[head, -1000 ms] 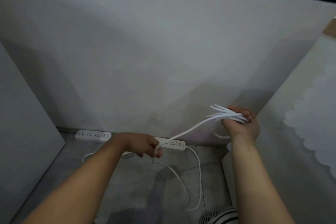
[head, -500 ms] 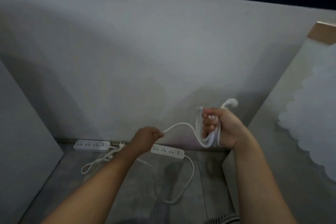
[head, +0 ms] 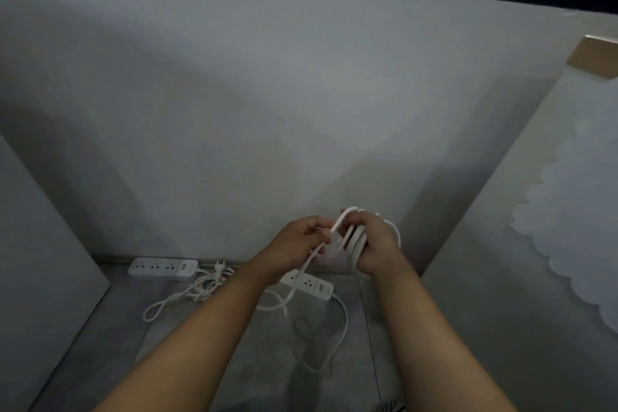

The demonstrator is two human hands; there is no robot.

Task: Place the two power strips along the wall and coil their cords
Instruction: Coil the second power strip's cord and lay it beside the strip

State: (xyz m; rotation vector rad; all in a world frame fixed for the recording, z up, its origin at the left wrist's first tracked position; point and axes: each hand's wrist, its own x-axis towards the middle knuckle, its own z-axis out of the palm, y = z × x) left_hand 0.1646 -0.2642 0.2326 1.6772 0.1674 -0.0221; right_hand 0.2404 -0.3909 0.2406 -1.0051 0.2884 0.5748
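Two white power strips lie on the grey floor at the foot of the wall: the left strip (head: 163, 267) and the right strip (head: 311, 284), partly hidden behind my left forearm. A loose bundle of cord with its plug (head: 207, 281) lies beside the left strip. My right hand (head: 373, 242) grips several loops of the right strip's white cord (head: 354, 239). My left hand (head: 301, 239) pinches the cord strand just left of the loops. The slack cord (head: 341, 338) hangs down and curves across the floor back to the right strip.
A pale wall (head: 267, 110) stands straight ahead. A white panel (head: 36, 244) closes the left side, and a white panel with a scalloped sheet (head: 551, 244) closes the right. The grey floor (head: 217, 361) between them is narrow.
My left hand has risen and come right until it meets my right hand, bringing the strand to the loops. The slack on the floor has shortened.
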